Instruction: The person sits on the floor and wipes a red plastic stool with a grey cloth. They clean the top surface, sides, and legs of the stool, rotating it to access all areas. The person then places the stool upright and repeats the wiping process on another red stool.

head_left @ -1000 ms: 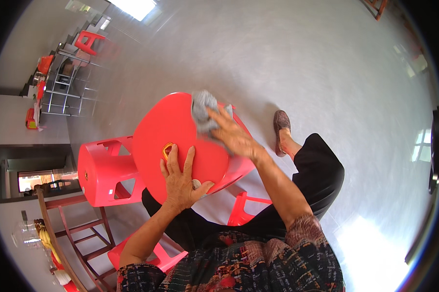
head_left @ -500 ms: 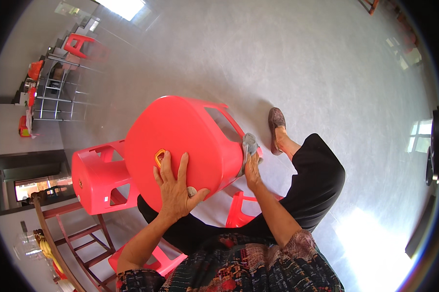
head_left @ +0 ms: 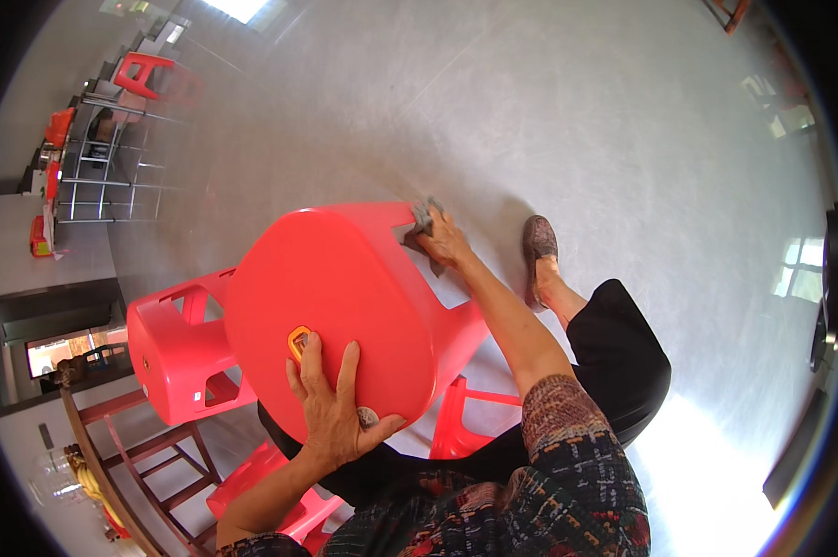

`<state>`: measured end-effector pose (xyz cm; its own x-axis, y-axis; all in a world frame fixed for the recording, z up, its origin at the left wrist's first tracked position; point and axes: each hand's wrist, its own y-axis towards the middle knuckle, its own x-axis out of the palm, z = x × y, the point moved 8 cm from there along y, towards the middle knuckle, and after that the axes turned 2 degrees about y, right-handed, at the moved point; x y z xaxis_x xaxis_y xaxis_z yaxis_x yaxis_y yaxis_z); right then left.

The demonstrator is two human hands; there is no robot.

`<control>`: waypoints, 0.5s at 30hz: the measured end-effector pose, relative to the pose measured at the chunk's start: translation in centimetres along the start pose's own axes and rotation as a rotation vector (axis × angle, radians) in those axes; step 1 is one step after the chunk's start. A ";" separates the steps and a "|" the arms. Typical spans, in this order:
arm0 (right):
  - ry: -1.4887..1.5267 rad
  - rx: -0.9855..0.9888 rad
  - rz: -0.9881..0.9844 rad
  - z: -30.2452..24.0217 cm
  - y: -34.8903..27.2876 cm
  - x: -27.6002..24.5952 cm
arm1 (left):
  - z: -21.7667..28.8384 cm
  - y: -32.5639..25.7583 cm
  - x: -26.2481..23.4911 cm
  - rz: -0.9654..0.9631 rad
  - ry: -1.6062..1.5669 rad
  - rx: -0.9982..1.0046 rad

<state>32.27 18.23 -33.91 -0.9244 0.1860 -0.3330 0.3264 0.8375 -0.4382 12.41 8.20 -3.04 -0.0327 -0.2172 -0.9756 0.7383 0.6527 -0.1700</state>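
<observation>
A red plastic stool (head_left: 344, 278) is tipped on its side in front of me, its seat turned up toward me. My left hand (head_left: 331, 404) lies on the near part of that seat with its fingers spread, close to an orange-rimmed sticker (head_left: 298, 343). Partly under the thumb is a small round, pale spot (head_left: 368, 417). At the stool's far right leg, my right hand (head_left: 447, 243) presses a grey cloth (head_left: 425, 221) against the plastic. Part of the cloth is hidden behind the fingers.
Another red stool (head_left: 173, 357) stands at the left. More red stool parts (head_left: 470, 413) show near my legs. A dark wooden ladder-like frame (head_left: 163, 464) is at lower left. A metal rack (head_left: 103, 167) stands far left. My shoe (head_left: 538, 243) is on the grey floor.
My right hand has moved the cloth away from me and leftward, up along the stool's leg. The stool has tilted slightly. My left hand stays on the seat.
</observation>
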 end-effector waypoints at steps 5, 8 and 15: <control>0.136 -0.345 -0.061 -3.0 1.3 -0.3 | -0.5 -0.2 0.5 -0.006 0.000 -0.004; -0.086 -0.329 -0.209 -0.5 0.2 0.5 | -0.3 -0.2 0.4 -0.002 0.002 -0.004; 0.463 0.127 -0.335 5.8 -10.0 -1.9 | -0.1 0.0 0.1 0.037 0.037 0.000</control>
<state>31.95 6.54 -33.74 -0.9620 0.1509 0.2274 -0.0034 0.8266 -0.5628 12.28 8.25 -3.18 -0.0305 -0.1660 -0.9857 0.7394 0.6598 -0.1340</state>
